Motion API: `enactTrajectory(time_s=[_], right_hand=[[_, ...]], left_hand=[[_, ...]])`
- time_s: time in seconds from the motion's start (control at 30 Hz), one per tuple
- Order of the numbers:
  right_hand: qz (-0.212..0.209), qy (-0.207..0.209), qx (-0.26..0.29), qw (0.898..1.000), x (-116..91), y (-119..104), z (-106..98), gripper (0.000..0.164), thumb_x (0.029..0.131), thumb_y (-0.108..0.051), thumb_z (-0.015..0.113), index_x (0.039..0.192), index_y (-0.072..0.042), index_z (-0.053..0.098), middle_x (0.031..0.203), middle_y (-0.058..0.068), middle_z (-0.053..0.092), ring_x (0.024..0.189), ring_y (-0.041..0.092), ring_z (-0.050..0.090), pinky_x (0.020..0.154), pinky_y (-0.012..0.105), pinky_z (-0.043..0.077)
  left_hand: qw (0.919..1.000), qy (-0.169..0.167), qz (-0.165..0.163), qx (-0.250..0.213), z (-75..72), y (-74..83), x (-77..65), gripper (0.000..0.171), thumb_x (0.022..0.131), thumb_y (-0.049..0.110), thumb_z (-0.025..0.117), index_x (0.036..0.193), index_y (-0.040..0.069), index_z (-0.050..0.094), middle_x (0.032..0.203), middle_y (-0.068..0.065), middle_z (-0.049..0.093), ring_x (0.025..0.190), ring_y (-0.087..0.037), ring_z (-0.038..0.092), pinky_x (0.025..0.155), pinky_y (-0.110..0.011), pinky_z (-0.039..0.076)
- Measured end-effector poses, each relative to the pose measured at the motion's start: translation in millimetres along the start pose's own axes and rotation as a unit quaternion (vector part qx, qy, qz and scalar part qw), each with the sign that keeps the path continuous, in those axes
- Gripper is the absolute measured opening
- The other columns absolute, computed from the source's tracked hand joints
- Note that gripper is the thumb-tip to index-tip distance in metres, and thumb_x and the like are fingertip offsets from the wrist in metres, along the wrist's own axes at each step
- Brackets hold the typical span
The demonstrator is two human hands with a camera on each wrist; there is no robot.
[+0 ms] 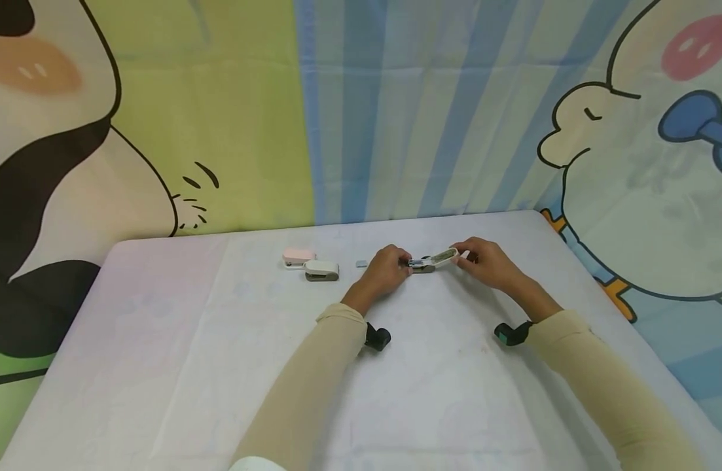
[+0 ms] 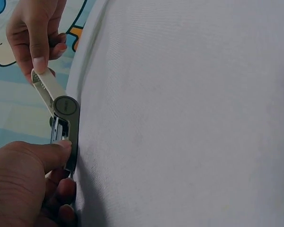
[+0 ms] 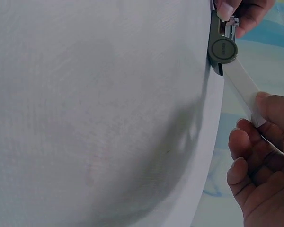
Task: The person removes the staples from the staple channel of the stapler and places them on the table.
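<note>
Out near the desk's [image 1: 266,379] far edge, between both hands, was the stapler [image 2: 73,130], its white arm [image 3: 244,87] tipped well up from the gray base! The left hand [image 1: 386,271] had the base pinched, thumb right on the metal staple channel [image 2: 59,128]; the right hand [image 1: 484,261] gripped the white arm's tip between thumb and fingers. Whether the base touched the cloth, you couldn't tell. Over to the left sat a small grayish block [image 1: 361,263], then a white stapler [image 1: 322,267] just beside a pink one [image 1: 298,256], all before a cartoon backdrop [image 1: 366,131].
</note>
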State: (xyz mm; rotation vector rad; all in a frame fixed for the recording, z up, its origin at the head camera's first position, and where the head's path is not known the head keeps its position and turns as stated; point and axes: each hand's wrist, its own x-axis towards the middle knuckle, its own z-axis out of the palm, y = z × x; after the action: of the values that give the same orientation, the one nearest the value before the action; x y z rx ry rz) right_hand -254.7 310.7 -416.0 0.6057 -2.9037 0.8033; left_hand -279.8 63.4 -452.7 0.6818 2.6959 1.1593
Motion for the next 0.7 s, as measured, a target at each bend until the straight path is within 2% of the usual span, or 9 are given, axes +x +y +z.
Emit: enactTrajectory(time_s=[0.23,0.33,0.43,0.57,0.7], right_hand=[[-0.003,0.02,-0.004,1.0,2,-7,1,0.038,0.095,-0.019,0.065,0.126,0.002,0.062,0.107,0.016,0.063,0.081,0.027,0.06,0.063,0.039,0.047],[0.0,0.041,-0.002,0.999,3,-9,1,0.042,0.095,-0.024,0.066,0.13,0.0,0.06,0.116,0.016,0.061,0.089,0.029,0.06,0.069,0.042,0.047],[-0.016,0.074,0.003,0.997,6,-14,0,0.042,0.094,-0.023,0.067,0.13,-0.002,0.06,0.12,0.015,0.059,0.095,0.031,0.059,0.073,0.047,0.047],[-0.052,0.123,0.013,0.991,12,-24,2,0.036,0.091,-0.016,0.07,0.124,-0.001,0.064,0.117,0.015,0.06,0.096,0.032,0.058,0.075,0.05,0.047],[-0.077,0.148,0.022,0.986,20,-40,6,0.031,0.09,-0.013,0.071,0.119,-0.001,0.067,0.113,0.014,0.063,0.096,0.03,0.058,0.074,0.046,0.047]], left_hand=[[0.9998,0.003,0.016,0.008,-7.7,-6.2,-3.4,0.051,0.093,0.027,0.065,0.136,0.003,0.052,0.114,-0.011,0.056,0.105,-0.022,0.053,0.091,-0.033,0.044],[0.9997,0.013,0.016,0.01,-12.4,-9.9,-6.2,0.049,0.093,0.027,0.066,0.134,0.002,0.055,0.117,-0.012,0.056,0.109,-0.022,0.054,0.093,-0.034,0.044],[0.9997,0.019,0.013,0.006,-19.6,-12.2,-10.0,0.047,0.093,0.027,0.067,0.131,0.002,0.057,0.118,-0.012,0.056,0.11,-0.023,0.055,0.094,-0.035,0.044],[0.9996,0.023,0.018,0.0,-32.1,-14.0,-13.8,0.046,0.092,0.028,0.068,0.129,0.001,0.06,0.118,-0.014,0.057,0.105,-0.023,0.056,0.092,-0.035,0.045],[0.9993,0.031,0.019,-0.007,-46.5,-17.2,-16.9,0.045,0.093,0.028,0.068,0.128,0.001,0.061,0.116,-0.014,0.061,0.097,-0.022,0.055,0.085,-0.034,0.047]])
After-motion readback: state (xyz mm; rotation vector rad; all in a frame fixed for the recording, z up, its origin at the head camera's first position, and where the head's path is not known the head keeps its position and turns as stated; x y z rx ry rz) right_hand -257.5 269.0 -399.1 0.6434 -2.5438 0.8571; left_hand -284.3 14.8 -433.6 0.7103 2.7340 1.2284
